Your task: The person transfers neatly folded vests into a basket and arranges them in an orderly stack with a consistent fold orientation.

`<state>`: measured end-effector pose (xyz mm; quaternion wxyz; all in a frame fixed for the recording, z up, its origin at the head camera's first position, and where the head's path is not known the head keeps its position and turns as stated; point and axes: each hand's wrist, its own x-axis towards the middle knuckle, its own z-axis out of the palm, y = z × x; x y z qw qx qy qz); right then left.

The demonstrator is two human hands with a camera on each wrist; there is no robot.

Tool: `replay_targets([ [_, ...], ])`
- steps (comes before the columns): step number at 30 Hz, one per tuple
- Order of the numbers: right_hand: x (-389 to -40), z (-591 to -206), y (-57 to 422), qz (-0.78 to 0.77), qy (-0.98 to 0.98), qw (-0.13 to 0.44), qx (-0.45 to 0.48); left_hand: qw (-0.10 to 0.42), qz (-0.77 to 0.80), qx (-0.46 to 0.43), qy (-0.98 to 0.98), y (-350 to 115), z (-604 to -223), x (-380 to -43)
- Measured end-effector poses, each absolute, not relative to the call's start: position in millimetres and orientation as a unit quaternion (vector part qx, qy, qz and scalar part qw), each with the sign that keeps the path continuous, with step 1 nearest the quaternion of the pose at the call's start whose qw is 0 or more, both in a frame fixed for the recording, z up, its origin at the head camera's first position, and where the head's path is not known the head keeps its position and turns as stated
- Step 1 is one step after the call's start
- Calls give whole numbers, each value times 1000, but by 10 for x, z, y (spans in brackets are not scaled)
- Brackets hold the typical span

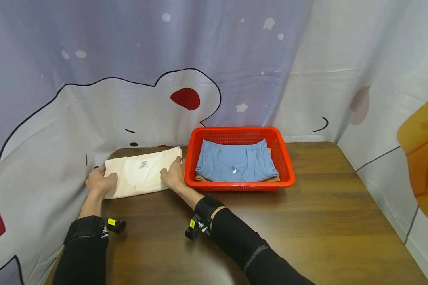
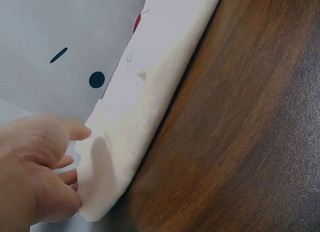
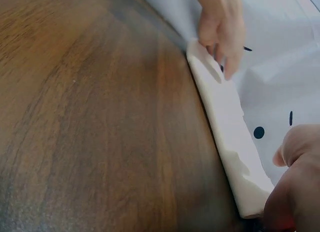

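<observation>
A folded cream shirt (image 1: 142,172) with a small dark print at its neck lies at the back left of the wooden table. My left hand (image 1: 100,183) grips its left end, with the thumb over the top. At the other end, near the basket, my right hand (image 1: 173,174) holds the shirt's right edge. The left wrist view shows the left hand (image 2: 37,167) against the end of the shirt (image 2: 135,111). In the right wrist view the right hand (image 3: 297,177) is at the near end, its fingertips partly hidden.
Just right of the right hand stands a red plastic basket (image 1: 287,174). A folded blue shirt (image 1: 235,162) lies in it on top of brown cloth (image 1: 275,179). A printed curtain (image 1: 235,59) hangs behind and beside the wooden table (image 1: 324,221).
</observation>
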<state>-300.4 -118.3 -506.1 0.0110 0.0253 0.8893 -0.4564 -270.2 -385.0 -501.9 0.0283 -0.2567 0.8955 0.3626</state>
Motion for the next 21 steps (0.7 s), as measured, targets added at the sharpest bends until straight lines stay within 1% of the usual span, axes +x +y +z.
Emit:
replay_targets([
  [4, -3022, -5075, -1176, -495, 868, 10, 43, 13, 354, -279, 893, -3878, -5094, -2715],
  [6, -3021, -5072, -1177, -508, 860, 11, 51, 15, 349, -278, 895, -3905, -5106, -2725],
  [10, -3003, -5055, -1169, -523, 849, 23, 70, 35, 341, -275, 898, -3958, -5080, -2721],
  [21, -2905, -4990, -1172, -569, 809, 93, 111, 80, 391, -290, 870, -3951, -4947, -2579],
])
